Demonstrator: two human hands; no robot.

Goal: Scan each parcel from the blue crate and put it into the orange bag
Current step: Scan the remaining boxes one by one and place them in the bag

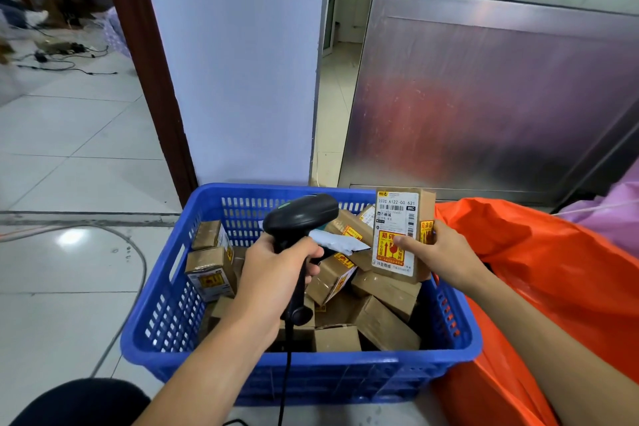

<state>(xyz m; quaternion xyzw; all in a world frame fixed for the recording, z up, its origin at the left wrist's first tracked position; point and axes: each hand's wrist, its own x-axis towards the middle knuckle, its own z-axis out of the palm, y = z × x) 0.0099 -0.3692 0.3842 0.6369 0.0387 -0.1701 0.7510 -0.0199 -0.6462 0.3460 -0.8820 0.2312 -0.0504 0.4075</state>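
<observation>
The left hand (273,270) grips a black handheld barcode scanner (301,214); the right hand (446,252) pinches a brown cardboard parcel (394,218) upright over the blue slatted plastic crate (311,367), beside the orange plastic bag (553,270). Likely fault: misaimed beam, parcel bagged unscanned.

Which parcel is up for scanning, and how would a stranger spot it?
Look at the blue crate beside the orange bag, at its far right corner. There the right hand holds one brown parcel upright, beside the scanner. Unlike the boxes lying jumbled below, it stands on end, white label facing the camera.
</observation>
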